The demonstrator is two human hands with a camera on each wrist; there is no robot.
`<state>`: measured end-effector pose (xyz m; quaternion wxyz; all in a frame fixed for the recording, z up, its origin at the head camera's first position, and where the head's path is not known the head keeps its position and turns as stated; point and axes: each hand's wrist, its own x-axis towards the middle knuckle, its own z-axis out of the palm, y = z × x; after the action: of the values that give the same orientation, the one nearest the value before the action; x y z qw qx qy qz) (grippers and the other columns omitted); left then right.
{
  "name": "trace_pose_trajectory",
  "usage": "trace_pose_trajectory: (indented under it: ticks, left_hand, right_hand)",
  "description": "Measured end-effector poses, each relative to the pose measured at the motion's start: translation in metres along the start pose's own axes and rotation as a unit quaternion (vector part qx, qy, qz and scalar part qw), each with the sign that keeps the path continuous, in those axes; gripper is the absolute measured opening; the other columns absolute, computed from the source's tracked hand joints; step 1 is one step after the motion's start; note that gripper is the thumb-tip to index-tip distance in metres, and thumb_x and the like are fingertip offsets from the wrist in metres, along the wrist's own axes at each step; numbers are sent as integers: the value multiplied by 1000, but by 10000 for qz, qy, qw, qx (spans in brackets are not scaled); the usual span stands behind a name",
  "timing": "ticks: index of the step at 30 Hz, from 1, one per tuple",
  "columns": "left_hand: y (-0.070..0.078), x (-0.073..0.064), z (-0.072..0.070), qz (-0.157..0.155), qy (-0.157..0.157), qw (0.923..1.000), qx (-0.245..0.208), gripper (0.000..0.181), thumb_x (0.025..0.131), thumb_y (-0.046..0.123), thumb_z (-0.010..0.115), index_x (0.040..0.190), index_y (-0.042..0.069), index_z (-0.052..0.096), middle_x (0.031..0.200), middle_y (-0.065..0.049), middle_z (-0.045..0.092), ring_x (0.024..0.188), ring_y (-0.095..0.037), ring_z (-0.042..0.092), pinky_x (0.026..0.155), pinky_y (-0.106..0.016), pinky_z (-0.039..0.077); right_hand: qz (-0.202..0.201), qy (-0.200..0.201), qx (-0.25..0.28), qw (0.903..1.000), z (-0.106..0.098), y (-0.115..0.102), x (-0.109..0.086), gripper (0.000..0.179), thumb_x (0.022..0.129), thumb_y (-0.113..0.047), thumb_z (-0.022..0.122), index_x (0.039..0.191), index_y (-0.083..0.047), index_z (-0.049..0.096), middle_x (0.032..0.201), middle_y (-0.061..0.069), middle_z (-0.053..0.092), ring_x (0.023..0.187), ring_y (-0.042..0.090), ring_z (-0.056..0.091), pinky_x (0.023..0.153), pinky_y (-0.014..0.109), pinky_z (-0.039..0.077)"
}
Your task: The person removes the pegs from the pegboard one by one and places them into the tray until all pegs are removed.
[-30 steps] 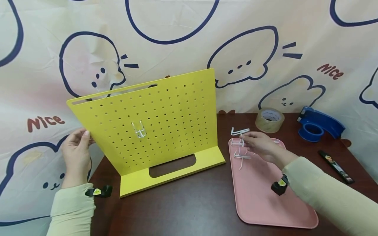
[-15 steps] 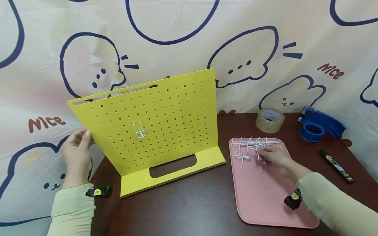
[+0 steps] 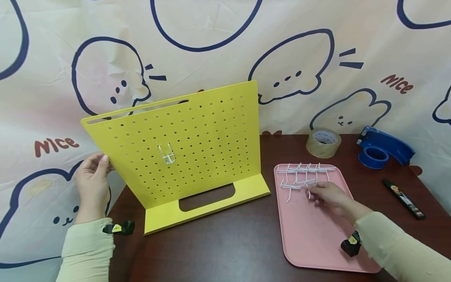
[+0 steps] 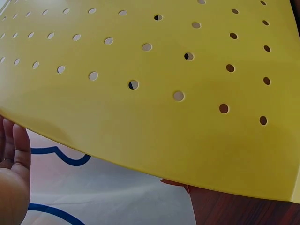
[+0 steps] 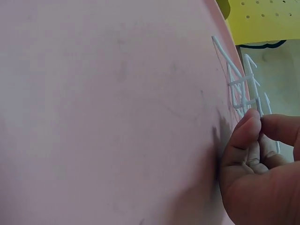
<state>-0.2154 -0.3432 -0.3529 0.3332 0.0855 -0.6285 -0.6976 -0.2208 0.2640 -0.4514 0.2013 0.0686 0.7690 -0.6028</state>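
A yellow pegboard [image 3: 197, 156] stands upright on its base, with one white wire hook [image 3: 168, 156] mounted left of centre. My left hand [image 3: 92, 182] grips the board's left edge, thumb tip at the front and fingers going behind it. In the left wrist view the fingers [image 4: 21, 145] show just below that edge. My right hand [image 3: 327, 194], low over the pink tray [image 3: 317, 243], pinches the end of a white wire hook [image 5: 251, 89] between thumb and forefinger. Several more white wire hooks [image 3: 290, 170] lie in a row along the tray's back, and another [image 3: 290, 188] lies just in front.
Behind the tray, a roll of clear tape [image 3: 323, 143] and a blue tape dispenser [image 3: 385, 147] stand on the dark wooden table [image 3: 218, 250]. A black marker-like stick [image 3: 403, 199] lies right of the tray. A patterned cloth [image 3: 211, 66] hangs behind everything.
My right hand has come right and down from over the tray's back left corner, lowering the hook it held towards the other hooks. The left hand stays at the board's edge.
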Motion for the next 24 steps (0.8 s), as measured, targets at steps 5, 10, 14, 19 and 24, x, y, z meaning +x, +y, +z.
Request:
trace_pose_trajectory:
  ticks: [5, 10, 14, 19, 24]
  left_hand:
    - [-1, 0, -1, 13, 13, 10000, -11, 13, 101, 9, 67, 109, 2, 74, 99, -4, 65, 84, -15, 62, 75, -14, 54]
    - [-1, 0, 0, 43, -18, 10000, -36, 13, 101, 9, 66, 109, 2, 74, 98, -4, 65, 84, -15, 63, 75, -14, 54]
    - [-1, 0, 1, 86, -19, 9999, -72, 12, 102, 8, 65, 108, 2, 74, 98, -4, 66, 83, -15, 63, 74, -14, 54]
    - [-1, 0, 0, 8, -10, 10000, -76, 13, 102, 9, 65, 109, 2, 74, 100, -4, 67, 85, -15, 63, 75, -14, 54]
    - [-3, 1, -1, 115, -95, 9998, -135, 14, 101, 8, 65, 110, 0, 74, 100, -5, 67, 84, -15, 64, 75, -14, 55]
  right_hand:
    - [-124, 39, -248, 9996, 4, 1, 0, 31, 110, -13, 49, 119, 14, 62, 82, 1, 63, 71, 11, 56, 64, 23, 53]
    - [-151, 180, -638, 9977, 8, -1, 0, 32, 109, -12, 50, 120, 16, 61, 81, 1, 64, 72, 10, 58, 63, 22, 53]
    - [-193, 405, -1024, 9937, 13, -3, 2, 29, 107, -11, 53, 113, 15, 64, 76, -1, 65, 70, 8, 59, 61, 21, 52]
    - [-215, 585, -1421, 9879, 17, -4, 4, 21, 103, -10, 56, 98, 7, 67, 72, -1, 63, 68, 10, 58, 59, 22, 51]
    - [-231, 642, -1579, 9851, 18, -3, 5, 20, 103, -11, 57, 97, 6, 67, 75, 1, 64, 69, 9, 60, 60, 23, 53]
